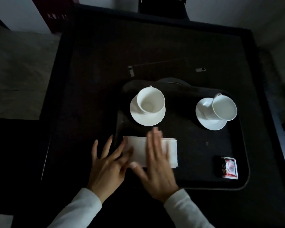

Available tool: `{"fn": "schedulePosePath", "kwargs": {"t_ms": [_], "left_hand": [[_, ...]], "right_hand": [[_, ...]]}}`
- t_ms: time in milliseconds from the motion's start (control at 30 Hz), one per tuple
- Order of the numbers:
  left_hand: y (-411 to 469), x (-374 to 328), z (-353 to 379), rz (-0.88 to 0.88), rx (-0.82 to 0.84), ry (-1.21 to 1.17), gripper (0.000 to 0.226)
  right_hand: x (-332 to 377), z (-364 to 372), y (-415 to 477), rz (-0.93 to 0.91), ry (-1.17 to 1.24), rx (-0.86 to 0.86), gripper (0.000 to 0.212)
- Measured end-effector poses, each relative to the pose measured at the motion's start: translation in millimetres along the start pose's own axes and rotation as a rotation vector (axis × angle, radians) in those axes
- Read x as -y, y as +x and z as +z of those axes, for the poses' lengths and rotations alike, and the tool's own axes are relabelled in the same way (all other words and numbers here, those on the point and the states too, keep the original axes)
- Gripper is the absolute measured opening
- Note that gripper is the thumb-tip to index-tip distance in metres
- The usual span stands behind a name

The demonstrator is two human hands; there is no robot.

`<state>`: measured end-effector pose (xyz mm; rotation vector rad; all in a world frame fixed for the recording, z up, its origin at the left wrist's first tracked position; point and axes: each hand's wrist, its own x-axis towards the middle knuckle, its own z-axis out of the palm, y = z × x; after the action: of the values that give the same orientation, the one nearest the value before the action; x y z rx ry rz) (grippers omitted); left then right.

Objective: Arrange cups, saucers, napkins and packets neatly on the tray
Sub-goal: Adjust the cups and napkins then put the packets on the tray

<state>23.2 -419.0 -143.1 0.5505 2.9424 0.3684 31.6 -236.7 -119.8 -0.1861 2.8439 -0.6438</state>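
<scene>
Tray: dark rounded plastic tray (196,183) on the dark table (89,79).
Cups: two white china cups (150,100) on white saucers (147,120) along its far edge.
Napkins: folded white paper napkins (170,152) at its near-left corner.
Packets: red-and-white packets (229,168) at its near-right corner.
Left hand (108,163): open, fingers spread at the napkins' left edge.
Right hand (156,167): open, flat on the napkins.

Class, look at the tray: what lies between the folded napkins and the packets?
Nothing: in the head view, only bare tray separates the napkins from the packets.
</scene>
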Motion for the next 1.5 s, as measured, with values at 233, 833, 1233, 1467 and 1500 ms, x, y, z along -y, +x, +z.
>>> {"fn": "schedulePosePath", "kwargs": {"t_ms": [233, 833, 1233, 1467, 1500], "left_hand": [[3, 0, 0, -0.012, -0.029, -0.013, 0.048], [1, -5, -8, -0.035, 0.001, -0.09, 0.048], [1, 3, 11, 0.004, -0.035, -0.006, 0.042], [1, -3, 2, 0.001, -0.085, -0.044, 0.047], [1, -3, 2, -0.004, -0.09, -0.048, 0.045]], "right_hand": [[-11, 20, -3, 0.057, -0.163, 0.1, 0.091], [-18, -8, -13, 0.233, -0.104, -0.005, 0.096], [22, 25, 13, -0.113, 0.018, 0.127, 0.099], [-41, 5, -9, 0.074, -0.158, 0.098, 0.092], [-49, 1, -11, 0.103, -0.167, 0.098, 0.093]]}}
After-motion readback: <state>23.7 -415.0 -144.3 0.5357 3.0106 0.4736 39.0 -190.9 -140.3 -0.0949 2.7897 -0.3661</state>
